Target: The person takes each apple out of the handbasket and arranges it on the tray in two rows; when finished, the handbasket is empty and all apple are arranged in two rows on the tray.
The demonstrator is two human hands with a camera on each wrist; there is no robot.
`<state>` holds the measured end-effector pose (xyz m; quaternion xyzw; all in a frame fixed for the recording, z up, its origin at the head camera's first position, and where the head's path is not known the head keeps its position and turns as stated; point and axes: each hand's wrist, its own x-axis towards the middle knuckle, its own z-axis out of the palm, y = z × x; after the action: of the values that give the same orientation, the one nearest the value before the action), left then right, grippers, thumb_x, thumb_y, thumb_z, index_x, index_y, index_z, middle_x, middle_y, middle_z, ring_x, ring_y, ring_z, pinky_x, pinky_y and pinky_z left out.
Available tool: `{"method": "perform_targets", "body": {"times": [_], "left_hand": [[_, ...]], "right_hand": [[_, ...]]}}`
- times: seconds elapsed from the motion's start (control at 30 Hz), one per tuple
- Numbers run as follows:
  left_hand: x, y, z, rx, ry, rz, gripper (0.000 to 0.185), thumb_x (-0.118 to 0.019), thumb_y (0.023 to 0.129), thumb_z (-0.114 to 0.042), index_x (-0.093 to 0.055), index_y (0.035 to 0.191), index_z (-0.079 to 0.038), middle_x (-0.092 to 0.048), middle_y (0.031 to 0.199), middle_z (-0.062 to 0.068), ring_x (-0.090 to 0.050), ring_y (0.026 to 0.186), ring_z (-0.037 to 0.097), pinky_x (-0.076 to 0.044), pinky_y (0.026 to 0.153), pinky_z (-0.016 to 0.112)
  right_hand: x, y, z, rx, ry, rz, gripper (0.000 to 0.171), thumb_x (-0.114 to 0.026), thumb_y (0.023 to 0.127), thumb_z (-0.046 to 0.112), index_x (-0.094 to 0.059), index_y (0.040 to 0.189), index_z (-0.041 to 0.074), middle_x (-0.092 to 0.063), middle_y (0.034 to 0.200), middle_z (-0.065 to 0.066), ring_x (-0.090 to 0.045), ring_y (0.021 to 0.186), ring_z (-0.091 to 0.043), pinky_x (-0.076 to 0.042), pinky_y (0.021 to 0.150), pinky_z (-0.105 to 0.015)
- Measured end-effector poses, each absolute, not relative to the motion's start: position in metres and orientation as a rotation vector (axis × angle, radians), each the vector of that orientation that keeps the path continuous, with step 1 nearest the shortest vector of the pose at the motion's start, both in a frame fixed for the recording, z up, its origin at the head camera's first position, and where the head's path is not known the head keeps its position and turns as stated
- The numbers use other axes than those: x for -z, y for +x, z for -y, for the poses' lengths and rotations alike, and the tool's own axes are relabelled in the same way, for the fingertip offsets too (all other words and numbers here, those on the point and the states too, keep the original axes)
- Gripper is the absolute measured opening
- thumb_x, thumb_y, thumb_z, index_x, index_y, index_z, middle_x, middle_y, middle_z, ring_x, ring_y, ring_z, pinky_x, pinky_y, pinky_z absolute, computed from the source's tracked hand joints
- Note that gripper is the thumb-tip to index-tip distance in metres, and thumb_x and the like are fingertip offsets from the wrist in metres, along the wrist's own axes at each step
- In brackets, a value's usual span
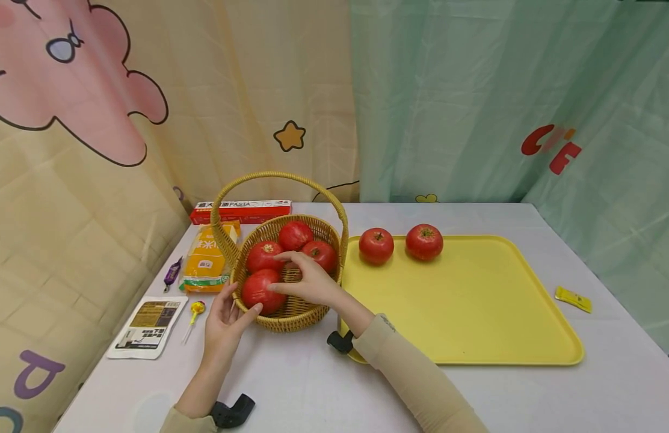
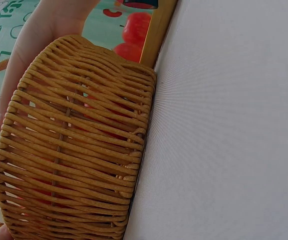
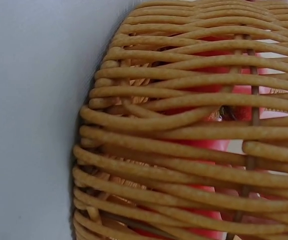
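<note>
A wicker basket (image 1: 291,322) with a tall hoop handle stands on the table and holds several red apples (image 1: 295,235). Over its front left rim rests my left hand (image 1: 223,322), thumb and fingers spread along the edge, thumb tip beside the front apple (image 1: 263,291). My right hand (image 1: 310,282) reaches in from the right, its thumb at the front apple and its forefinger at the left apple (image 1: 263,257), the two well apart. The basket's woven side (image 2: 74,145) fills much of the left wrist view. In the right wrist view the weave (image 3: 193,115) hides the right hand's fingers.
Right of the basket lies a yellow tray (image 1: 464,300), with two apples (image 1: 424,242) at its back edge. A red pasta box (image 1: 248,213), orange bag (image 1: 207,258), purple-wrapped candy (image 1: 172,274), lollipop (image 1: 197,308) and white pouch (image 1: 147,328) lie left. A yellow packet (image 1: 573,299) lies far right.
</note>
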<state>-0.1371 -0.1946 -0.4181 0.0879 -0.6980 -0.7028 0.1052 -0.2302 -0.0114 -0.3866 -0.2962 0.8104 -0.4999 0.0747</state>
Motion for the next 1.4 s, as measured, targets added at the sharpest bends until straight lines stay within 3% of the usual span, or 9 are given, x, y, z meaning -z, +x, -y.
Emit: {"method": "perform_targets", "body": {"times": [0.33,0.67,0.9,1.4], "left_hand": [[0.417,-0.137,0.195,2.083,0.267,2.052,0.065,-0.068,0.086,-0.007,-0.033,0.141,-0.005,-0.014,0.156,0.002,-0.02,0.14,0.02,-0.029,0.106,0.026],[0.416,-0.137,0.195,2.081,0.269,2.045,0.064,-0.067,0.086,-0.006,-0.034,0.14,-0.004,-0.015,0.156,0.003,-0.02,0.14,0.021,-0.03,0.106,0.026],[0.416,-0.136,0.195,2.09,0.268,2.046,0.064,-0.067,0.086,-0.005,-0.033,0.141,-0.005,-0.014,0.156,0.002,-0.02,0.14,0.02,-0.03,0.106,0.025],[0.421,-0.137,0.195,2.079,0.233,2.038,0.063,-0.067,0.087,-0.008,-0.034,0.141,-0.005,-0.013,0.156,0.004,-0.018,0.141,0.022,-0.03,0.106,0.024]], "right_hand": [[0.387,-0.235,0.017,1.483,-0.878,-2.358,0.058,-0.073,0.08,0.039,-0.05,0.13,0.021,-0.052,0.126,0.004,-0.049,0.119,-0.024,-0.05,0.089,-0.027],[0.387,-0.239,0.019,1.455,-0.891,-2.289,0.053,-0.072,0.082,0.033,-0.051,0.13,0.021,-0.054,0.124,0.003,-0.05,0.118,-0.021,-0.049,0.092,-0.029],[0.386,-0.24,0.02,1.401,-0.879,-2.277,0.052,-0.072,0.082,0.036,-0.052,0.129,0.027,-0.052,0.126,0.007,-0.047,0.118,-0.014,-0.049,0.091,-0.029],[0.389,-0.244,0.028,1.309,-0.882,-2.325,0.053,-0.072,0.08,0.042,-0.054,0.128,0.03,-0.049,0.131,0.008,-0.046,0.117,-0.012,-0.046,0.095,-0.034]]}}
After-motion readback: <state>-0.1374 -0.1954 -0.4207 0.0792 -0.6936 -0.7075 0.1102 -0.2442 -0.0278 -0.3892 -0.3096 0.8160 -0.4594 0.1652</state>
